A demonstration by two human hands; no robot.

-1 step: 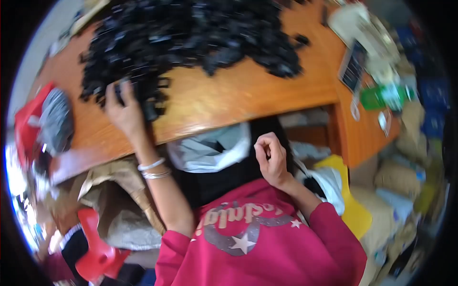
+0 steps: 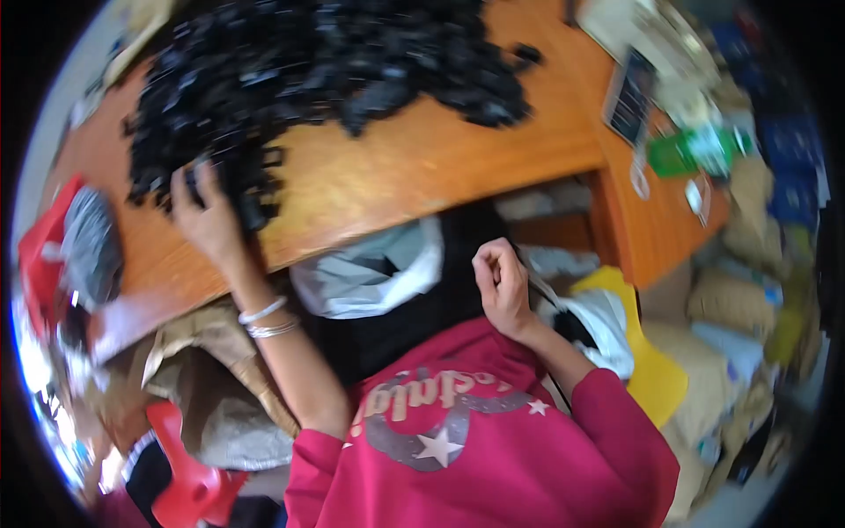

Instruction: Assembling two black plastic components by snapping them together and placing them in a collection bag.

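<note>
Left hand (image 2: 211, 211), upper left of frame, is touching the lower edge of the heap of small black pieces (image 2: 299, 70); cannot tell whether it is grasping one. Right hand (image 2: 505, 286), right of centre, is hanging with fingers curled in, palm hidden. Heap is spanning upper left to top centre, long axis running left to right; pieces are pointing mixed ways, blurring together, top edge cutting them off. White bag (image 2: 352, 308), mid-frame, is gaping, contents looking unclear

Black pieces (image 2: 290, 70) | glossy, jumbled heap | on wooden table (image 2: 378, 176)
</note>
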